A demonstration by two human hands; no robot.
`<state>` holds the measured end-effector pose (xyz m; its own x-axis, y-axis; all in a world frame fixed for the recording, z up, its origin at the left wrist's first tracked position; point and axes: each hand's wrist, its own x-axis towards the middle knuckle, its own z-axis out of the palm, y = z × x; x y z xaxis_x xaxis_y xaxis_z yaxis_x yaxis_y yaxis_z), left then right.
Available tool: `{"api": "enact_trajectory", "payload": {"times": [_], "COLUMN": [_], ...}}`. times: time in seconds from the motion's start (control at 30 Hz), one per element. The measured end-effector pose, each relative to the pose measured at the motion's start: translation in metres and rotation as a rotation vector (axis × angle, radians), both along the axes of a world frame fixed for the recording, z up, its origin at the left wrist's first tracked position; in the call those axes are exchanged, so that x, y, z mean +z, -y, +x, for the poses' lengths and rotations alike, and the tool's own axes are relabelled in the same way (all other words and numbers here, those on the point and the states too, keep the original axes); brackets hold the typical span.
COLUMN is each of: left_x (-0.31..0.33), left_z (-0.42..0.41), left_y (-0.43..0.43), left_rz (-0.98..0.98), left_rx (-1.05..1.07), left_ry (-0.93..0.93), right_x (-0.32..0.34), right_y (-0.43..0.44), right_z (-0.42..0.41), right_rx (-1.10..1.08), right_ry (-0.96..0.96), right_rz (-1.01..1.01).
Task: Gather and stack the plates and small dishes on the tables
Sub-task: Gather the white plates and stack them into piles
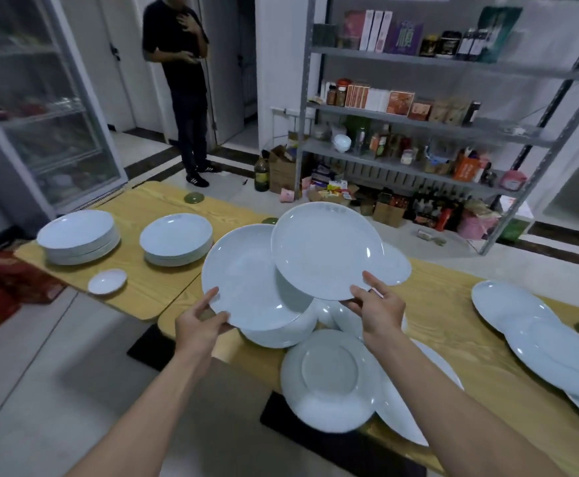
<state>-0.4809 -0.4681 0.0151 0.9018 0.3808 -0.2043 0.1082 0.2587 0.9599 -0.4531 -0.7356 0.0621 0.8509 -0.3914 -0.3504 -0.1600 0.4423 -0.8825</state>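
Partly done: 2 plate stacks (78, 237) stood on the far table (150, 289). The left hand (200, 321) pinched 1 plate (246, 280) by its rim and the right hand (379, 309) pinched another plate (325, 249), both above the near table (453, 304), where loose plates (332, 376) lay unstacked.

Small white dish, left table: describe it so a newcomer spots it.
Find the left wooden table. Near its front edge, before the leftmost plate stack, lies the small white dish, alone. It is far smaller than any plate, and white where that table's other small dish is green.
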Motion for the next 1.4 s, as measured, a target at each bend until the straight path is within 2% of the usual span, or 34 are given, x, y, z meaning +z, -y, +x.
{"api": "enact_trajectory", "payload": {"times": [0.33, 0.63, 1.0, 1.4], "left_x": [-0.009, -0.021, -0.053, -0.079], "left_z": [0.011, 0.097, 0.198, 0.296], "left_y": [-0.119, -0.200, -0.286, -0.334], "left_rz": [-0.023, 0.025, 0.016, -0.056], "left_rx": [0.130, 0.217, 0.140, -0.062], "left_ry": [-0.050, -0.117, -0.194, -0.286], "right_x": [-0.001, -0.024, -0.035, -0.049], "right_y": [-0.116, -0.200, -0.265, -0.318], "right_z": [0.041, 0.139, 0.217, 0.234], "right_rx": [0.134, 0.185, 0.132, -0.076], "right_ry": [-0.003, -0.027, -0.082, -0.147], "right_rz": [-0.007, -0.017, -0.102, -0.098]}}
